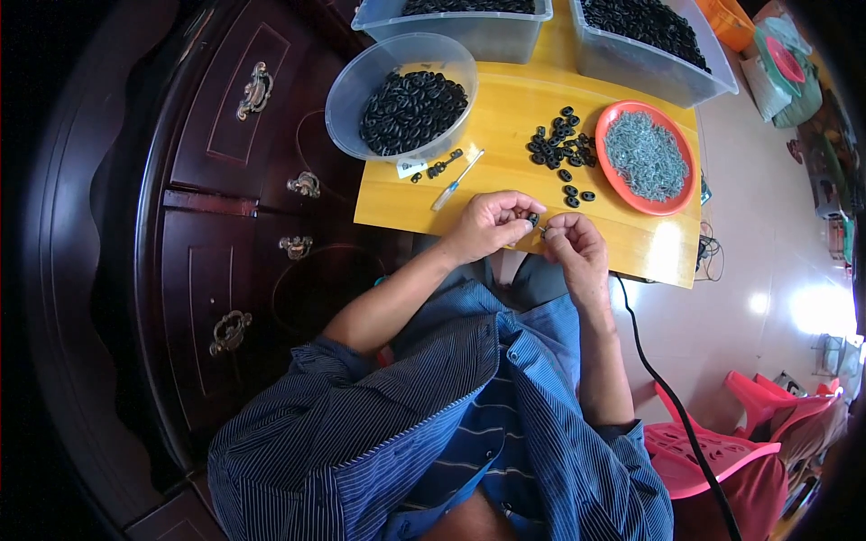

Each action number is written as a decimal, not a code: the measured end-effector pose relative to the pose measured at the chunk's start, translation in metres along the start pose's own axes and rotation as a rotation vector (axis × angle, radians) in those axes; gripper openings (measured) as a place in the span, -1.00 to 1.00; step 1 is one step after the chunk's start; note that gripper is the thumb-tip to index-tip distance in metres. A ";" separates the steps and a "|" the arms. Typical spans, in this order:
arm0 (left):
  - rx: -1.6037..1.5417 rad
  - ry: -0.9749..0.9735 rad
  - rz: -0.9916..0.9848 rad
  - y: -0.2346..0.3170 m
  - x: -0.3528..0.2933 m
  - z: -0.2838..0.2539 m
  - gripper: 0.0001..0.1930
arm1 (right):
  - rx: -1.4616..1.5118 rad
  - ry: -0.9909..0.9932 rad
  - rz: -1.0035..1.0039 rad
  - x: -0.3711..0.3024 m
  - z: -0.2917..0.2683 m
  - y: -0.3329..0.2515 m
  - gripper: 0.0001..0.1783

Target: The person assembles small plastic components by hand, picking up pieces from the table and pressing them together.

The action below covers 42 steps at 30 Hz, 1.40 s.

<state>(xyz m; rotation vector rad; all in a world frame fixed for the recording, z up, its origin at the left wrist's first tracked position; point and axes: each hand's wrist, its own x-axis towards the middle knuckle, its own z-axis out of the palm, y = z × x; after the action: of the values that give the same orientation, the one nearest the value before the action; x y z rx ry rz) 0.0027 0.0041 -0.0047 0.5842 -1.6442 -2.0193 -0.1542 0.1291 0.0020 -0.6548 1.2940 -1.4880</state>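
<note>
Over the front edge of the yellow table (397,200), my left hand (494,224) pinches a small black oval part (533,219) between thumb and fingers. My right hand (579,251) is close beside it, thumb and fingertips pressed together on something tiny that looks metallic, too small to make out. Just beyond the hands lies a loose group of black two-holed oval parts (559,144). To their right stands a red plate (606,180) full of small silver metal pieces (646,155). A screwdriver (458,180) with a pale handle rests left of my hands.
At the back left is a round clear tub (339,117) of black parts, with a few black pieces (437,169) before it. Two rectangular plastic bins (469,38) hold more. Dark wooden drawers (225,135) flank the left; a black cable (667,388) and pink chair (695,451) are at right.
</note>
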 end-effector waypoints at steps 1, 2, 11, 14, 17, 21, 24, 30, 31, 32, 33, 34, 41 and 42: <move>0.002 -0.014 0.003 0.001 0.000 0.000 -0.73 | -0.008 -0.004 0.004 0.001 -0.001 0.002 -0.88; 0.003 -0.028 0.007 0.001 -0.001 -0.001 -0.72 | -0.016 -0.007 0.007 0.001 -0.002 0.003 -0.88; 0.040 -0.073 -0.035 0.004 -0.002 -0.004 -0.71 | -0.042 0.005 0.000 0.001 0.001 0.002 -0.88; 0.040 -0.082 -0.028 0.001 -0.004 -0.005 -0.70 | -0.042 0.004 0.008 0.002 0.003 0.003 -0.88; 0.032 -0.098 -0.008 0.003 -0.004 -0.003 -0.70 | -0.057 0.009 -0.004 0.001 0.003 0.002 -0.88; 0.008 -0.093 -0.005 0.003 -0.003 -0.002 -0.72 | -0.070 0.010 -0.009 0.000 0.004 0.002 -0.88; -0.030 -0.094 0.003 0.000 -0.003 -0.002 -0.75 | -0.079 0.021 -0.010 -0.001 0.006 0.002 -0.88; -0.037 -0.109 0.006 -0.003 -0.002 -0.004 -0.77 | -0.057 0.024 -0.017 -0.002 0.009 0.004 -0.88; -0.039 -0.110 0.003 -0.004 -0.002 -0.004 -0.77 | -0.051 0.034 -0.020 -0.002 0.010 0.005 -0.88; -0.040 -0.111 0.000 -0.004 -0.003 -0.004 -0.78 | -0.045 0.044 -0.022 -0.003 0.012 0.005 -0.88; -0.041 -0.110 0.000 -0.003 -0.003 -0.004 -0.78 | -0.046 0.043 -0.022 -0.003 0.013 0.004 -0.88; -0.040 -0.105 0.007 -0.002 -0.003 -0.003 -0.78 | -0.044 0.052 -0.016 -0.003 0.014 0.003 -0.89; -0.036 -0.108 0.015 -0.005 -0.003 -0.004 -0.80 | -0.048 0.075 -0.010 -0.003 0.016 0.003 -0.90; -0.037 -0.108 0.015 -0.005 -0.003 -0.005 -0.80 | -0.048 0.075 -0.010 -0.003 0.016 0.003 -0.90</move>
<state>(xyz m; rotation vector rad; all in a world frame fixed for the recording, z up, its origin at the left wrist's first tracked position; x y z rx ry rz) 0.0075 0.0034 -0.0108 0.4556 -1.6635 -2.0983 -0.1382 0.1257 0.0046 -0.6425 1.3893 -1.5056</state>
